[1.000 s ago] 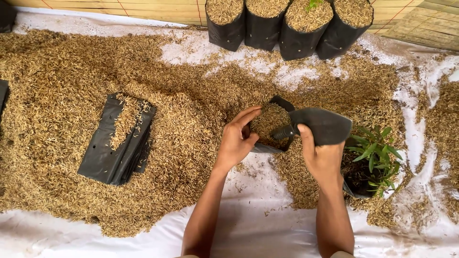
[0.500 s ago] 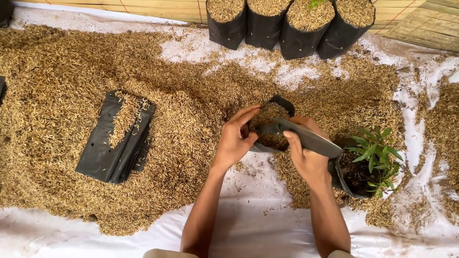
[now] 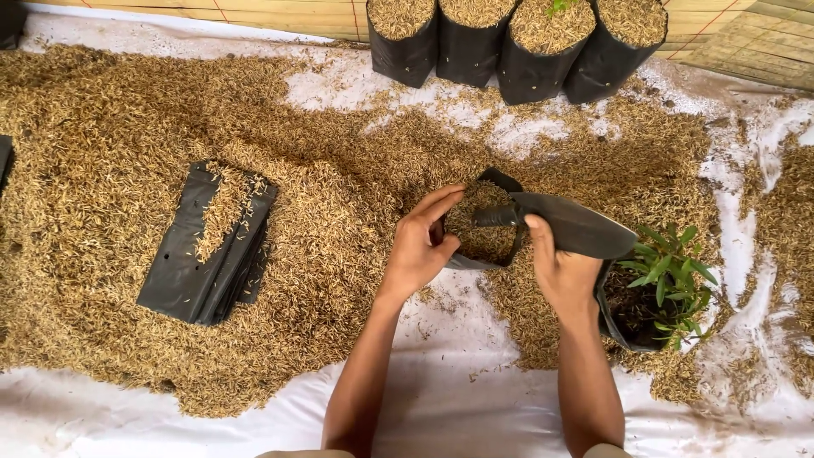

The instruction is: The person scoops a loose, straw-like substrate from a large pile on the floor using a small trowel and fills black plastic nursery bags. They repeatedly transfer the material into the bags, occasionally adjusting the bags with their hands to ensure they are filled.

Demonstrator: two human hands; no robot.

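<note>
Just right of the frame's centre, the left hand (image 3: pixel 417 251) gripped the near rim of a small black bag (image 3: pixel 485 229) half filled with husk, thumb inside and fingers (image 3: pixel 444 197) spread along the mouth. The right hand (image 3: pixel 561 273) was closed around a black scoop (image 3: pixel 578 226), its fingers wrapped on the handle, the tip resting at the bag's mouth. The bag sat on the husk pile (image 3: pixel 127 119), which covered most of the white sheet (image 3: pixel 475 407). A flat stack of empty black bags (image 3: pixel 186 271) lay at mid left, strewn with husk. Four filled black bags (image 3: pixel 405 56) stood in a touching row along the top edge, against a bamboo mat (image 3: pixel 746 42). A black bag with a green seedling (image 3: pixel 670 270) stood just right of the right hand. Bare sheet lay open along the bottom edge, around both forearms
</note>
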